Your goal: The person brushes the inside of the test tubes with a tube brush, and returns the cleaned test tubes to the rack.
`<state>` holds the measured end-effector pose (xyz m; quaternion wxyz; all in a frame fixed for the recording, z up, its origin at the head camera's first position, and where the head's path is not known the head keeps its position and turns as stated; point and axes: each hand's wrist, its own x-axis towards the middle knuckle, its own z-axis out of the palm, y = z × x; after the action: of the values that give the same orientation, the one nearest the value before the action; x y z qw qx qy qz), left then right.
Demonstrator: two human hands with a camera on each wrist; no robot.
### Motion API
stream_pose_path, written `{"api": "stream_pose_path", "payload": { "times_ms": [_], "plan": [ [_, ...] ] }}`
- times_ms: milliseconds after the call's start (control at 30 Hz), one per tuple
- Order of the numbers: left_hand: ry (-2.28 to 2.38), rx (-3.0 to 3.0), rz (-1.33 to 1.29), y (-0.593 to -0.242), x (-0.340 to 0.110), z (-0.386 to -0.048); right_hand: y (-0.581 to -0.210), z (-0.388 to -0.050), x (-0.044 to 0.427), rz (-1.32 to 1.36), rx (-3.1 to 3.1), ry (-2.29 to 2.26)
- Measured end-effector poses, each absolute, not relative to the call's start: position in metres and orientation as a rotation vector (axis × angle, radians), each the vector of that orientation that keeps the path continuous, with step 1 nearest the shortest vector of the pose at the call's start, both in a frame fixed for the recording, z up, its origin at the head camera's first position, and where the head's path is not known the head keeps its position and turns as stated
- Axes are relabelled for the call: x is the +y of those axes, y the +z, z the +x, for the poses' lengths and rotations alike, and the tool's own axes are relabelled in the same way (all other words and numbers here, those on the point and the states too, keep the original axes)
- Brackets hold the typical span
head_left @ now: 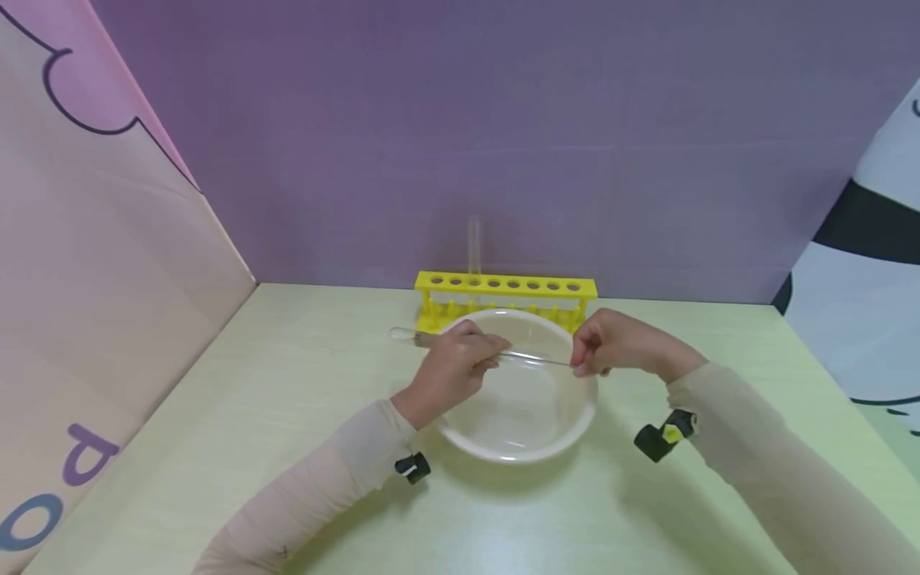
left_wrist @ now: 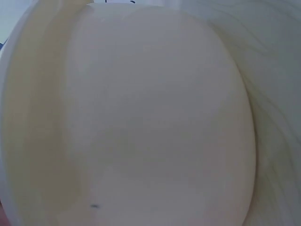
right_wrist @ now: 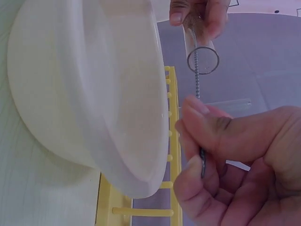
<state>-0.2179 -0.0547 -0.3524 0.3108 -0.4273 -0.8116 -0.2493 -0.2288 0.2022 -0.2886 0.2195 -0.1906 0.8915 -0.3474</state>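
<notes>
My left hand point(head_left: 454, 369) grips a clear test tube point(head_left: 402, 333) over the left part of the white basin point(head_left: 513, 458). In the right wrist view the open mouth of the tube point(right_wrist: 203, 60) faces my right hand point(right_wrist: 244, 165). Thumb and fingers of my right hand point(head_left: 620, 345) pinch a thin twisted wire handle point(right_wrist: 197, 84), which runs into the tube. Inside the tube's far end a brush head point(head_left: 424, 339) shows dimly. The left wrist view holds mostly the pale basin point(left_wrist: 155, 113).
Behind the basin stands a yellow test tube rack point(head_left: 506, 284) with a row of holes. One clear tube point(head_left: 474, 243) stands upright in it, left of the middle. A purple backdrop point(head_left: 503, 144) rises at the table's point(head_left: 287, 383) back edge.
</notes>
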Motion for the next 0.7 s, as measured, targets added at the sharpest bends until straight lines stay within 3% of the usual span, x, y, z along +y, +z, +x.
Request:
{"api": "stream_pose_path", "payload": {
  "times_ms": [700],
  "plan": [
    [-0.720,-2.227,-1.118,-0.349,-0.049,-0.213,-0.279,-0.219,0.183,-0.675,2.629,-0.869]
  ]
}}
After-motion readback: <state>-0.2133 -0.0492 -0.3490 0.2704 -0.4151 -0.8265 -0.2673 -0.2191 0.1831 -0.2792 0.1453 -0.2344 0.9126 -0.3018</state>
